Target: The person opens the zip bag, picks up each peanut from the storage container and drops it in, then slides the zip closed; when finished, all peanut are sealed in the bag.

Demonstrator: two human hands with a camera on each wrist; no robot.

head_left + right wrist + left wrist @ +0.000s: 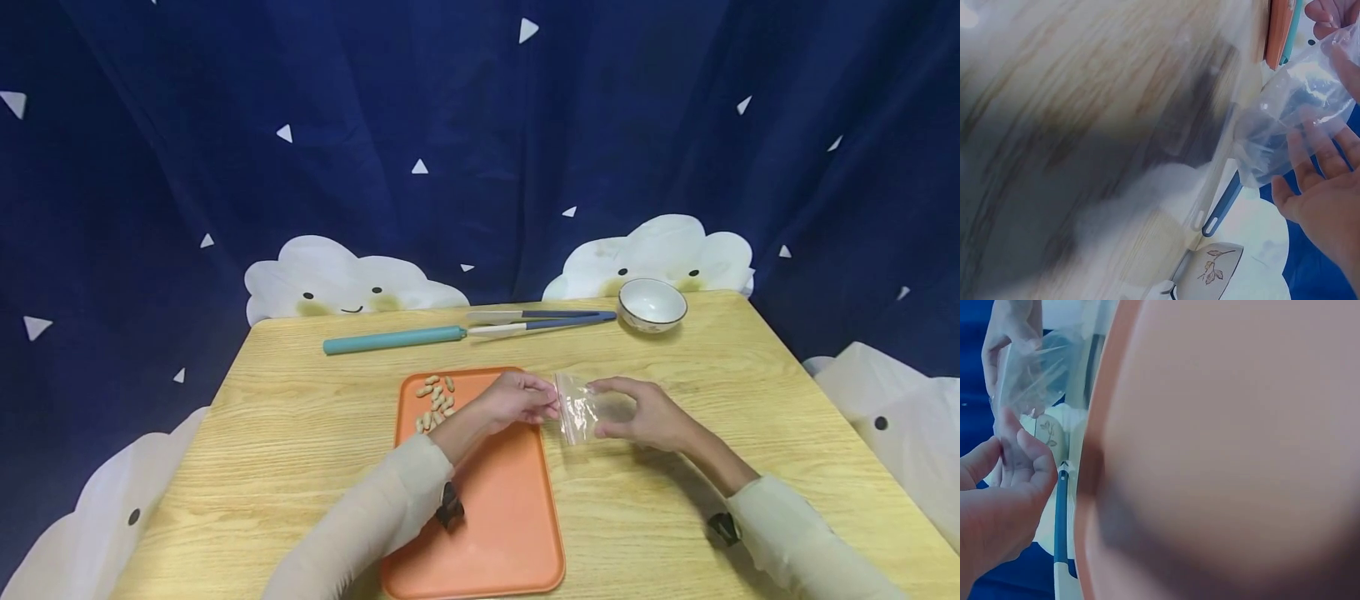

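had the bare near end of the orange tray [480,542] closest, partly under the left sleeve [375,508]. pinched the clear bag [579,412] by its left edge in the left grip [517,397] and cupped its other side between bent fingers and thumb of the right grip [647,414], over the worktop [637,517] just beside the tray's right rim. seemed liable to lose the slick film through a sharp tug, or to tear it by pulling unevenly. risked scattering peanuts [437,403], at the tray's far left, by swinging the left forearm outward. had, farther off, the teal stick [393,340], apt to roll if knocked, then tongs [551,323] and, just beside, the white bowl [651,322], probably safe from stray elbows.
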